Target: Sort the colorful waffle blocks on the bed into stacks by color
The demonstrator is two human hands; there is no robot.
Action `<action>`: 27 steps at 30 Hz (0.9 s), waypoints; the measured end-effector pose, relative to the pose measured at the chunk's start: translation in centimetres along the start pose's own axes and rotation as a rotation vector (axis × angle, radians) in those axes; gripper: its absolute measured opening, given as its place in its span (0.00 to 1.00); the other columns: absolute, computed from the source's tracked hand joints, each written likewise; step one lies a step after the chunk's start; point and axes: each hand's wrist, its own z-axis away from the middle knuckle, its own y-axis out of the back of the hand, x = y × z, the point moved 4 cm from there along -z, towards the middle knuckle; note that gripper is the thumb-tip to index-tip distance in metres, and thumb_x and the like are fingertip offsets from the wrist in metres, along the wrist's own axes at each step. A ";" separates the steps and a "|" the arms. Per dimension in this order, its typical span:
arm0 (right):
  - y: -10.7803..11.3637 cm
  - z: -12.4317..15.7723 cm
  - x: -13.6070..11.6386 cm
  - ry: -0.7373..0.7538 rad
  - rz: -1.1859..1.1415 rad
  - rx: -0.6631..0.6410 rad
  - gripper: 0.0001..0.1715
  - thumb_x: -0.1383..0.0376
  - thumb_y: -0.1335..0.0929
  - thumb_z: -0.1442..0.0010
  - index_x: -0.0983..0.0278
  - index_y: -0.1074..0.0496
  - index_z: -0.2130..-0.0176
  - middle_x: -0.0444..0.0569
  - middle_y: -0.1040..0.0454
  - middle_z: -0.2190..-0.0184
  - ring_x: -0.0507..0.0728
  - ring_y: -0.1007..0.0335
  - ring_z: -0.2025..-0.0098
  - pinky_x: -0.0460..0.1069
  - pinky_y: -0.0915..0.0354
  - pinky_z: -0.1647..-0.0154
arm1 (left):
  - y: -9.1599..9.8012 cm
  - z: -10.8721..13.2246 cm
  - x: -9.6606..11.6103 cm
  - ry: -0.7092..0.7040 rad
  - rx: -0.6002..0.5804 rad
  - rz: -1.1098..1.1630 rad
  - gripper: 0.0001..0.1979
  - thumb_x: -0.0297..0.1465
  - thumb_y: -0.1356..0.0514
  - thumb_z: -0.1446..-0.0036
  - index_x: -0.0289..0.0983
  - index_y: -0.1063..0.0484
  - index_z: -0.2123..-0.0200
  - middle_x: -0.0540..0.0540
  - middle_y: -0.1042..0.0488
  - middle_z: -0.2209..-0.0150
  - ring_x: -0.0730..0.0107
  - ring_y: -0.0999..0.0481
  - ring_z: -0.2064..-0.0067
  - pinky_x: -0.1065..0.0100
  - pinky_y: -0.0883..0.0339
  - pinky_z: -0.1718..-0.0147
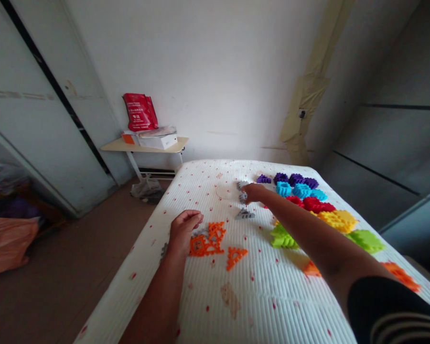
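Note:
Orange interlocking pieces lie joined on the white quilted mattress, with some grey pieces beside and behind them. Over their left edge is my left hand, its fingers curled together; whatever they may hold is hidden. A separate orange triangle rests just to the right. Farther off, my right hand reaches to a small grey piece, fingers bent down around it. One grey piece sits nearer to me and another grey piece lies beyond the fingertips.
Rows of purple, light blue, red, yellow, green and orange pieces run along the right side. Behind left, a small table bears a red bag and boxes.

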 end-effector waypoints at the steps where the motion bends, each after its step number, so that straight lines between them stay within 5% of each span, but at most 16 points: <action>1: -0.1 0.0 -0.1 -0.008 0.004 -0.011 0.33 0.60 0.25 0.57 0.65 0.29 0.50 0.57 0.25 0.55 0.64 0.28 0.55 0.50 0.33 0.61 | 0.0 0.0 0.0 0.001 -0.005 -0.004 0.14 0.35 0.33 0.66 0.34 0.27 0.73 0.48 0.25 0.77 0.72 0.28 0.73 0.70 0.38 0.70; 13: -0.5 -0.2 -0.2 -0.023 0.018 -0.054 0.33 0.61 0.26 0.56 0.64 0.30 0.49 0.56 0.26 0.53 0.64 0.29 0.54 0.51 0.33 0.59 | 0.1 0.3 0.7 -0.056 0.001 -0.105 0.11 0.34 0.35 0.64 0.35 0.27 0.74 0.49 0.27 0.78 0.72 0.30 0.74 0.71 0.40 0.72; 27: 1.7 1.1 -1.4 0.041 -0.001 0.017 0.34 0.62 0.27 0.53 0.63 0.32 0.47 0.56 0.28 0.50 0.64 0.30 0.51 0.52 0.35 0.56 | -2.3 2.0 0.1 -0.401 -0.132 -1.103 0.05 0.33 0.35 0.63 0.40 0.25 0.78 0.40 0.25 0.69 0.53 0.30 0.61 0.60 0.45 0.61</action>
